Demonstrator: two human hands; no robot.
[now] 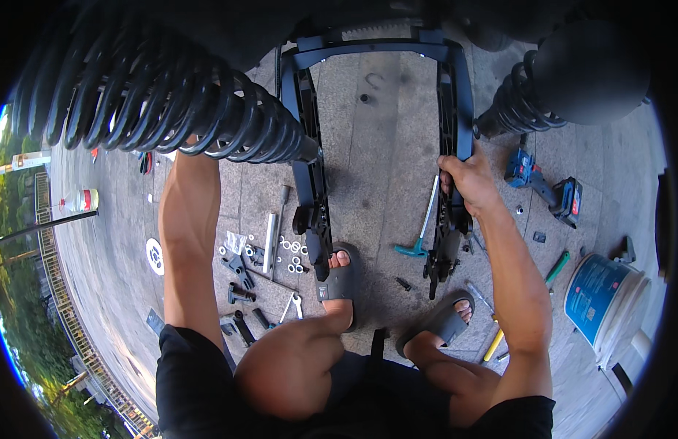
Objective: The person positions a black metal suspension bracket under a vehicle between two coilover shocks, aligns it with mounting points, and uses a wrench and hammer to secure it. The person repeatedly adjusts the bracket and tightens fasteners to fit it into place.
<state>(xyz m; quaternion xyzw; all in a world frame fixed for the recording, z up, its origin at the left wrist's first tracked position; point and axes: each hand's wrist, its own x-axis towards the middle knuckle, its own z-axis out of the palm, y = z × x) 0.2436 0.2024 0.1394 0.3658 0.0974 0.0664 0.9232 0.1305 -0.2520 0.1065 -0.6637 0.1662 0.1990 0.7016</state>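
Note:
A black U-shaped metal swingarm (455, 110) reaches toward me, its two arms ending near my sandals. My right hand (467, 181) is closed round its right arm, thumb and fingers wrapped about the side. Close beside those fingers is the shaft of a green T-handle hex key (412, 250); whether they touch it I cannot tell. On the left, a large black coil-spring shock absorber (207, 110) slants down to the swingarm's left arm. My left hand (191, 139) is behind that spring, mostly covered, its fingers hidden. A second spring shock (511, 110) stands at the right.
A blue cordless power tool (526, 172) and a blue-and-white bucket (599, 304) stand on the right. Washers (295, 247), a wrench (296, 304), a metal tube (270, 241) and several black parts lie on the left paving. A yellow-handled tool (493, 344) lies by my right sandal (441, 322).

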